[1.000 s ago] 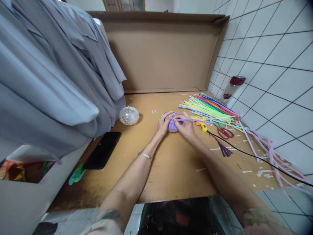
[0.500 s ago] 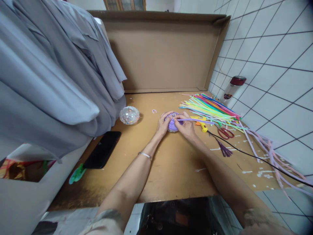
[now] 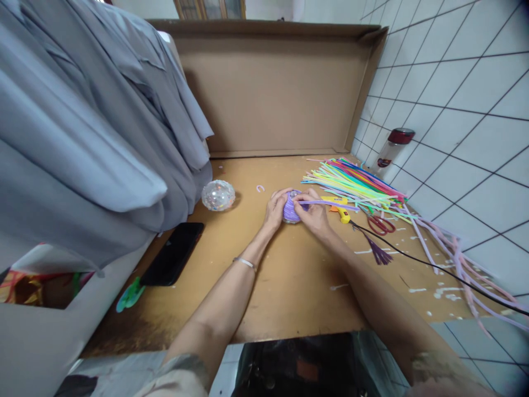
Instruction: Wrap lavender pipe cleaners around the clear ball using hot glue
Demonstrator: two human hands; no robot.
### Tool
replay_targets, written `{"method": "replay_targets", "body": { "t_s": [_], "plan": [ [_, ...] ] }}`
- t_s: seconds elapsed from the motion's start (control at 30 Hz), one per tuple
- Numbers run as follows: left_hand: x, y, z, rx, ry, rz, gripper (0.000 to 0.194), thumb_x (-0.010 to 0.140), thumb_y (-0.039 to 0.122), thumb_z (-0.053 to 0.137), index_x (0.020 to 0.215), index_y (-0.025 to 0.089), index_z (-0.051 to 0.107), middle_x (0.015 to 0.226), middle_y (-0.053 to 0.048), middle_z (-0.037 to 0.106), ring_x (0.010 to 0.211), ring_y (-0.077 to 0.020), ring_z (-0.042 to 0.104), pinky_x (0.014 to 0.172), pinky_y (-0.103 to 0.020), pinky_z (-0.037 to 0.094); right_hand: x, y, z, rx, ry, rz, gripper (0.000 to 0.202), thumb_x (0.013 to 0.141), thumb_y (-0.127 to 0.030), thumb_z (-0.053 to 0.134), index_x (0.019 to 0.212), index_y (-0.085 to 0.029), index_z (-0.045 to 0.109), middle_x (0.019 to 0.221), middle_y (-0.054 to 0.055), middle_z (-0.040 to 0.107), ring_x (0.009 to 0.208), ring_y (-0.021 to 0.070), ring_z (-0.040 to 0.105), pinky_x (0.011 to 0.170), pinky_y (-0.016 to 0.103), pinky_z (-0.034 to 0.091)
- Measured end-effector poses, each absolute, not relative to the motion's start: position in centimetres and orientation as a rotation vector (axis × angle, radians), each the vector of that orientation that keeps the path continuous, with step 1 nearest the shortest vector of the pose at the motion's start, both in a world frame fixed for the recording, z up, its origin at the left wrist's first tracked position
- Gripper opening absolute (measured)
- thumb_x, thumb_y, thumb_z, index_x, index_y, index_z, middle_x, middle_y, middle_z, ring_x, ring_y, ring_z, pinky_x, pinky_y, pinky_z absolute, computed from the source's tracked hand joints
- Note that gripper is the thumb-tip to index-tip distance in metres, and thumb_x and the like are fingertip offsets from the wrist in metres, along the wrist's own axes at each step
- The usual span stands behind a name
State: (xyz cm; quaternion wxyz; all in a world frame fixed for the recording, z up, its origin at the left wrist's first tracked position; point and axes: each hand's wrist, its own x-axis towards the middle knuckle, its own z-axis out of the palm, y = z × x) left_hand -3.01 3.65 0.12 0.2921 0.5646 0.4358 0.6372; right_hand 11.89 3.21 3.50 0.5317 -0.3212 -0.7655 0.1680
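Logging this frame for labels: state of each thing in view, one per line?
left hand: cupped on the purple ball
right hand: pinching the purple pipe cleaner
purple ball: held between both hands, on the table
purple pipe cleaner: one end at the ball, rest trailing right
scissors: lying flat
phone: screen dark
bottle: capped, upright

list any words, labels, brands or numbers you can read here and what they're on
None can be read.
Bottle with the red cap by the tiled wall: it carries a small dark and red label, too small and blurred to read.
Black phone on the table: screen dark, no text showing.
Yellow glue gun beside the right hand: no marking can be made out.
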Motion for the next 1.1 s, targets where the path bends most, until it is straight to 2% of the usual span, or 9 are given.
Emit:
{"method": "replay_targets", "body": {
  "t_s": [0.13, 0.27, 0.4, 0.6, 0.93, 1.1],
  "plan": [
    [-2.5, 3.6, 0.3, 1.391, 1.12, 1.762, 0.039, 0.093, 0.048, 0.054, 0.105, 0.019, 0.077, 0.116, -0.01, 0.074, 0.118, -0.0247, 0.065, 0.109, -0.039, 0.047, 11.9, 3.3, 3.4, -0.746, -1.83, 0.389, 0.014, 0.086, -0.033, 0.057, 0.08, -0.025, 0.067, 0.084, 0.005, 0.059, 0.084, 0.0235, 0.06, 0.079, 0.038, 0.05],
    [-1.6, 3.5, 0.9, 1.104, 1.053, 1.824, 0.044, 0.084, 0.056, 0.065, 0.096, 0.015, 0.078, 0.107, -0.011, 0.077, 0.107, -0.0241, 0.07, 0.098, -0.035, 0.052, 11.8, 3.4, 3.2, -0.744, -1.834, 0.361, 0.015, 0.087, -0.034, 0.056, 0.081, -0.025, 0.067, 0.083, 0.004, 0.059, 0.084, 0.0224, 0.06, 0.078, 0.037, 0.05],
    [-1.1, 3.5, 1.7, 0.932, 1.017, 1.821, 0.032, 0.072, 0.044, 0.076, 0.086, 0.015, 0.078, 0.096, -0.009, 0.079, 0.095, -0.0217, 0.072, 0.088, -0.031, 0.054, 11.8, 3.5, 3.1, -0.732, -1.841, 0.358, 0.015, 0.087, -0.033, 0.057, 0.081, -0.025, 0.068, 0.085, 0.004, 0.06, 0.085, 0.0229, 0.061, 0.08, 0.039, 0.051],
    [-1.1, 3.7, 2.1, 0.845, 1.016, 1.81, 0.024, 0.066, 0.031, 0.071, 0.082, 0.015, 0.078, 0.084, -0.006, 0.079, 0.08, -0.0179, 0.071, 0.077, -0.028, 0.054, 11.8, 3.5, 3.0, -0.738, -1.839, 0.344, 0.015, 0.087, -0.033, 0.057, 0.082, -0.025, 0.068, 0.085, 0.004, 0.06, 0.085, 0.0225, 0.06, 0.08, 0.038, 0.05],
    [-1.3, 3.4, 2.0, 0.927, 1.02, 1.775, 0.031, 0.068, 0.036, 0.07, 0.089, 0.015, 0.076, 0.09, -0.007, 0.078, 0.082, -0.0183, 0.07, 0.079, -0.029, 0.053, 11.8, 3.4, 3.1, -0.733, -1.838, 0.366, 0.015, 0.087, -0.033, 0.057, 0.081, -0.025, 0.068, 0.086, 0.004, 0.059, 0.086, 0.0237, 0.06, 0.081, 0.039, 0.049],
    [-1.6, 3.3, 1.7, 0.991, 1.011, 1.752, 0.031, 0.07, 0.033, 0.067, 0.094, 0.016, 0.076, 0.093, -0.007, 0.079, 0.085, -0.0186, 0.071, 0.08, -0.029, 0.054, 11.8, 3.4, 3.2, -0.733, -1.837, 0.372, 0.015, 0.087, -0.033, 0.057, 0.081, -0.025, 0.068, 0.085, 0.004, 0.058, 0.085, 0.024, 0.061, 0.081, 0.04, 0.049]
  ]
}}
